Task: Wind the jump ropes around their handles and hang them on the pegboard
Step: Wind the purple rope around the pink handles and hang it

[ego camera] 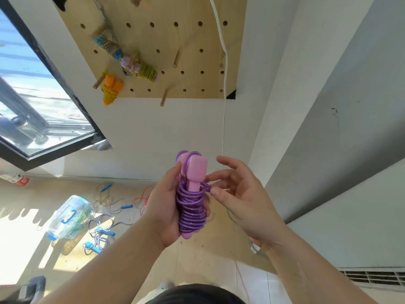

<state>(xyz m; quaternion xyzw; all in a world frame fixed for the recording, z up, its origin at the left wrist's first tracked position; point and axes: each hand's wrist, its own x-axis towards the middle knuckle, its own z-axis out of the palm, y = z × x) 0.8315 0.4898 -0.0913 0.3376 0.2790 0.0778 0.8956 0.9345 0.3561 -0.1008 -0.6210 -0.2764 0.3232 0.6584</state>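
Open room first: at 12 o'clock the pale wooden pegboard [186, 40] ends in a straight lower edge, with bare white wall between it and the hands. Its right half carries bare wooden pegs [176, 59], and a white cable [224, 119] drops along its right edge. At 11 o'clock three wound ropes hang on pegs: a blue-handled one [108, 46], a lilac-handled one [142, 68] and an orange one [111, 88]. A black-framed window [32, 106] closes off 9 o'clock, a grey wall panel [350, 106] 3 o'clock.

At 9 o'clock a red-and-white bottle [17, 178] lies on the floor, its label too blurred to read.

The glittery purple jump rope [190, 211] sits at centre, coiled tightly round two pink plastic handles [196, 172] held upright. The left hand [163, 207] has its fingers clamped round the bundle. The right hand [241, 198] has its fingers apart and gently curved, thumb against the outermost loop; I cannot tell if it pinches

At 8 o'clock a clear plastic box with blue latches [68, 216] and loose ropes [98, 235] lie on the floor
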